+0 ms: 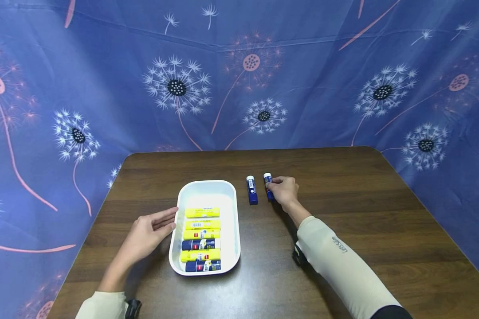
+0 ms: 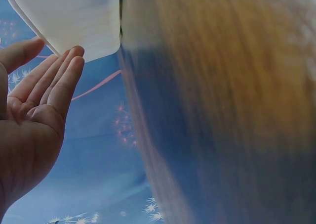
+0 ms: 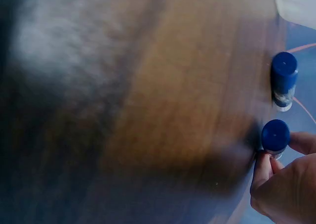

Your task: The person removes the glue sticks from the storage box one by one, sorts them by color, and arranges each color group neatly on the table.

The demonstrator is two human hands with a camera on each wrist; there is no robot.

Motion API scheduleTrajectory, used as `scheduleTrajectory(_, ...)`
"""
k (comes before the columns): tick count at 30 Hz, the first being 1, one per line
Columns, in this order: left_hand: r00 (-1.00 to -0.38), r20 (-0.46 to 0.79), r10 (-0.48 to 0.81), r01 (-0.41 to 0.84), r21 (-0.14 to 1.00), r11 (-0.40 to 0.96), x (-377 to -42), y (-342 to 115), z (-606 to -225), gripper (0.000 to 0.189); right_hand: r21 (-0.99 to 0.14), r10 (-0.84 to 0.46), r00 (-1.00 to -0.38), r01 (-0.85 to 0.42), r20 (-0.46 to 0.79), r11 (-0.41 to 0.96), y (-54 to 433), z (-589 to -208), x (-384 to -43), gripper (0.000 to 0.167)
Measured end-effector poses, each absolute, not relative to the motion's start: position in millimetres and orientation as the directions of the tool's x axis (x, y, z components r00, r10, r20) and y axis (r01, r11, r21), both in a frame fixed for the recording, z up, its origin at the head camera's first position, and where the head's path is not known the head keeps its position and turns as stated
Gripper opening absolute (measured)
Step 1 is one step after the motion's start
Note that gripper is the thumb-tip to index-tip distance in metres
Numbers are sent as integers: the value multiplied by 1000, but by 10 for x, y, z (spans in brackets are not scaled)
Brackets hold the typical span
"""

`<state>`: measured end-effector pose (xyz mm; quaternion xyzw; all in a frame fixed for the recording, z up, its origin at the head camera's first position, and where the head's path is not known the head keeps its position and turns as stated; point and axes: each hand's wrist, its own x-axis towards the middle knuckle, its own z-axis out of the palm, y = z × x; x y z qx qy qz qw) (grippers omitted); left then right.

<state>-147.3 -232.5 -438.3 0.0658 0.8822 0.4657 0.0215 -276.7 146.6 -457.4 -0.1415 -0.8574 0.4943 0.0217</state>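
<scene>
My right hand [image 1: 284, 191] pinches a blue glue stick [image 1: 268, 178] with a white end, on the table right of the tray. In the right wrist view, thumb and fingers lie on either side of that glue stick [image 3: 275, 136]. Another blue glue stick [image 1: 251, 190] lies just left of it, apart from the hand. The white tray [image 1: 209, 189] holds a column of yellow glue sticks [image 1: 202, 212] and dark blue ones [image 1: 201, 244] lying crosswise. With fingers fairly straight, my left hand [image 1: 145, 235] touches the tray's left side; its fingertips [image 2: 76, 53] meet the wall.
The brown wooden table [image 1: 343, 212] has rounded far corners. A blue cloth [image 1: 303, 79] with dandelion prints hangs behind it and along the sides.
</scene>
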Motion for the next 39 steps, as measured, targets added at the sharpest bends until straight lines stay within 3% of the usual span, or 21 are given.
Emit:
scheduleTrajectory(7,-989,39,140,112,820,562,-1485,-2320,-4404,44,-804,294,-956,184,-11,566,1413,-4610,-2739,30)
scheduleTrajectory(27,-990,25,135,98,818,566,-1480,-2343,-4381,44,-735,256,-966,153,29,661,1362,-4620,-2714,31)
scheduleTrajectory(39,-989,28,143,105,817,567,-1499,-2342,-4383,44,-726,215,-970,69,110,684,1486,-4454,-2776,44)
